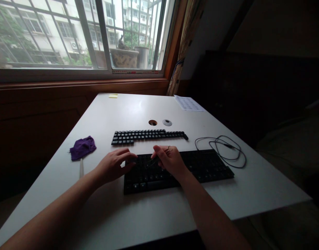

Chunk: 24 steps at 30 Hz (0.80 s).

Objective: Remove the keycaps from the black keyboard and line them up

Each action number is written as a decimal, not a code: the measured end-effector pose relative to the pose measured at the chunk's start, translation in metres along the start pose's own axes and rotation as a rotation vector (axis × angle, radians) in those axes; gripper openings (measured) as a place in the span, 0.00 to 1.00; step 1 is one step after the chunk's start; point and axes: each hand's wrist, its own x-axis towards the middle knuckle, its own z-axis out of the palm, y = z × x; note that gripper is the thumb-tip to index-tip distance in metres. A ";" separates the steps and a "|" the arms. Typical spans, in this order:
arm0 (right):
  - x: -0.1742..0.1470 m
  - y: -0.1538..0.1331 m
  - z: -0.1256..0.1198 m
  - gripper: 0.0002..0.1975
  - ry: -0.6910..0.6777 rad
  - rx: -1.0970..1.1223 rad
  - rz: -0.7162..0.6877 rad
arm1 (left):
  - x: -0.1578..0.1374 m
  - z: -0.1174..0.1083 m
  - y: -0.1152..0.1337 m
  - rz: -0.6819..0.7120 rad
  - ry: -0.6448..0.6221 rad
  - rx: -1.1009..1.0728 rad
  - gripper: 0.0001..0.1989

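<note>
A black keyboard lies on the white table in front of me, some of its keys bare of caps. At its upper left corner, my left hand grips the end of the board, thumb and forefinger a little apart on it. Over the left half of the keys, my right hand is closed in a pinch around a thin wire tool that looks like a keycap puller. Its tip is too dark to make out against the keys. Behind the keyboard, several loose keycaps stand in neat rows.
On the left lies a purple cloth beside a pale stick. A coiled black cable spreads out on the right. Farther back are a cable hole, its round cover, a printed sheet and a yellow note.
</note>
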 end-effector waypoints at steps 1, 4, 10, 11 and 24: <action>0.000 0.000 0.002 0.26 -0.004 0.026 0.010 | 0.001 -0.001 0.002 -0.001 -0.005 -0.022 0.10; 0.000 -0.001 0.007 0.25 -0.013 0.093 0.014 | 0.003 -0.003 0.008 -0.008 -0.021 -0.090 0.12; 0.002 -0.003 0.015 0.24 0.005 0.205 0.026 | 0.004 -0.002 0.011 -0.028 -0.030 -0.190 0.14; 0.002 -0.003 0.016 0.23 0.008 0.220 0.029 | 0.004 -0.001 0.011 -0.032 -0.024 -0.200 0.14; 0.003 -0.003 0.020 0.24 0.003 0.364 0.063 | 0.005 0.000 0.008 -0.077 0.070 -0.345 0.07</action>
